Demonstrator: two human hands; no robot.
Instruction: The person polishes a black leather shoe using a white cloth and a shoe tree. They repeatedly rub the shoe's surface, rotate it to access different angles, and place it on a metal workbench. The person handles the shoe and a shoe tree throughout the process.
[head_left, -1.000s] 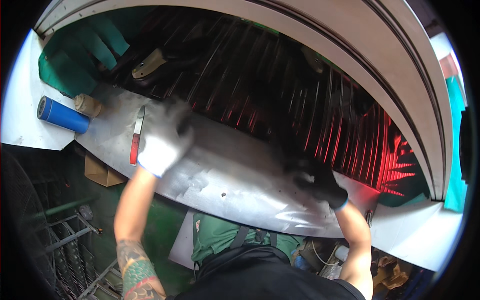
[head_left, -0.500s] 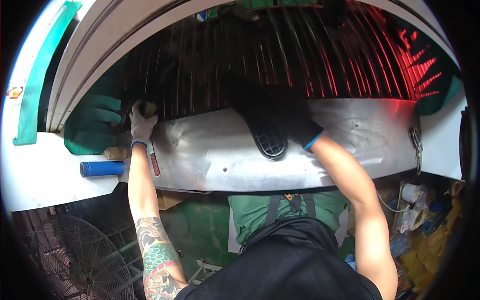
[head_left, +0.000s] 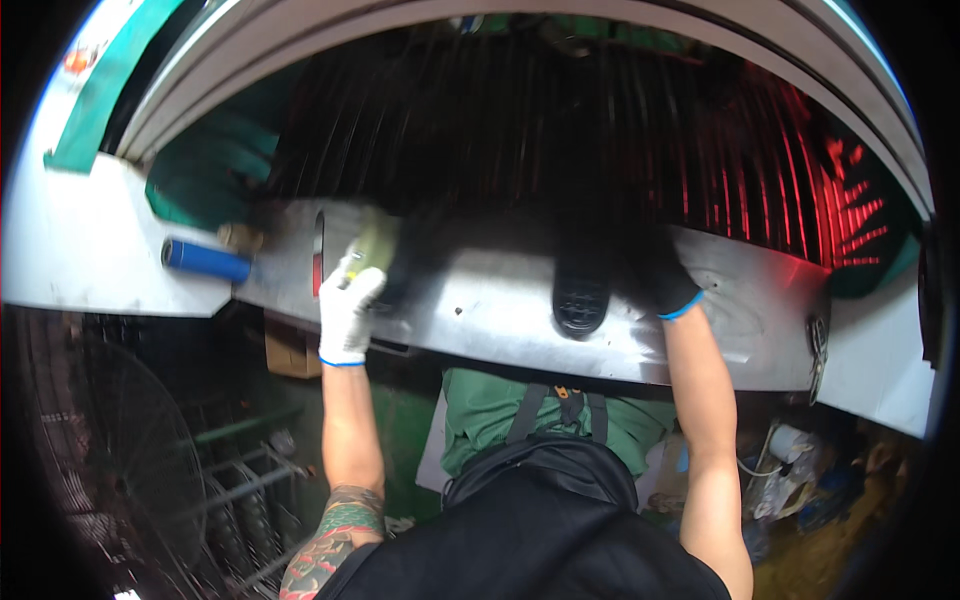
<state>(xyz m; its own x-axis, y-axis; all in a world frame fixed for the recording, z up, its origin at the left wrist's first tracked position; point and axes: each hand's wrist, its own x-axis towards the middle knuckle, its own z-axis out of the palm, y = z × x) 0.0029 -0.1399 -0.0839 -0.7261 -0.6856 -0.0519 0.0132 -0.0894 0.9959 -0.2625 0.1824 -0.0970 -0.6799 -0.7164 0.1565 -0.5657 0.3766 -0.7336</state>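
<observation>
Brushwork along the steel ledge (head_left: pixel 500 310) seems our step; our left hand (head_left: pixel 348 305) is closed round a pale brush (head_left: pixel 372 245) there; our right hand (head_left: pixel 655 275) reaches in, grip unclear; next calls for steady strokes.

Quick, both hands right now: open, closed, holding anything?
Left hand: white glove, closed around a pale blurred object; cannot tell what it is.
Right hand: dark glove, on the metal sheet; grip cannot be told.
</observation>
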